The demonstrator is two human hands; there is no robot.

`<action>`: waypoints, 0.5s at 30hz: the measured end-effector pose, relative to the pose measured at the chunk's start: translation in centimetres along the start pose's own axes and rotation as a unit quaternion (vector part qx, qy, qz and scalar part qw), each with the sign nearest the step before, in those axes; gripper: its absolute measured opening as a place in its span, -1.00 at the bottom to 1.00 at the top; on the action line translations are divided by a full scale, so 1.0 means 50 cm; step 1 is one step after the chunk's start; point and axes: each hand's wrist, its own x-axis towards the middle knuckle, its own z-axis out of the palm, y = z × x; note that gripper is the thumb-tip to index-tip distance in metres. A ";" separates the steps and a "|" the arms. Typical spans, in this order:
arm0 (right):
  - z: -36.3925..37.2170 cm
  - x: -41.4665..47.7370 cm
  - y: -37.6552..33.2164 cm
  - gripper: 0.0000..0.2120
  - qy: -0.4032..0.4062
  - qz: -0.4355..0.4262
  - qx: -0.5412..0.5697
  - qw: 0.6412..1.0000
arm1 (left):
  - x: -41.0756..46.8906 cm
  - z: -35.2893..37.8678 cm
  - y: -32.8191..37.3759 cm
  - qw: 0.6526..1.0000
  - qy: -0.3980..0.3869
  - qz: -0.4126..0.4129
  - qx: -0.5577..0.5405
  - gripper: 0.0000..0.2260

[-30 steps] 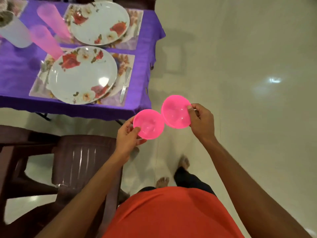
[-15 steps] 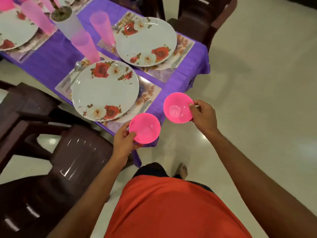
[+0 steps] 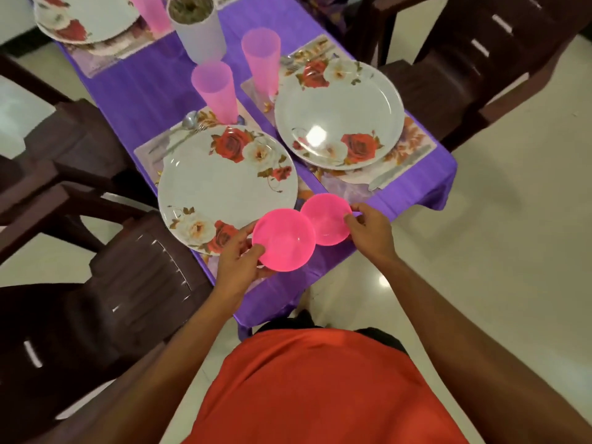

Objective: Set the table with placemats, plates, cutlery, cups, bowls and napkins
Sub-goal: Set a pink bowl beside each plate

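I hold two pink plastic bowls over the near corner of the table with the purple cloth (image 3: 141, 91). My left hand (image 3: 238, 261) grips the nearer pink bowl (image 3: 285, 240) by its left rim. My right hand (image 3: 368, 227) pinches the right rim of the other pink bowl (image 3: 325, 217), whose edge sits partly behind the first. Just beyond them lie two floral plates on placemats: the near plate (image 3: 224, 184) and the right plate (image 3: 339, 113). A spoon (image 3: 189, 121) lies left of the near plate. Two pink cups (image 3: 214, 88) (image 3: 261, 56) stand behind the plates.
A white tumbler-like holder (image 3: 198, 27) stands mid-table, with a third floral plate (image 3: 83, 17) and another pink cup (image 3: 150, 9) at the far left. Dark brown plastic chairs flank the table on the left (image 3: 128, 283) and at the upper right (image 3: 464, 59). Pale tiled floor lies to the right.
I have stepped closer to the table, so it now fills the upper view. Both bowls have moved forward over the table's near corner and closer together, still gripped as before.
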 end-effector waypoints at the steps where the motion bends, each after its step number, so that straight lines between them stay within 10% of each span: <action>1: 0.003 0.008 0.000 -0.85 -0.009 -0.007 -0.007 1.000 | 0.004 0.003 0.011 1.000 0.001 0.001 -0.005 -0.59; 15: 0.006 0.081 -0.021 -0.75 -0.122 -0.093 -0.063 0.986 | 0.025 0.041 0.042 0.994 0.085 0.028 -0.070 -0.59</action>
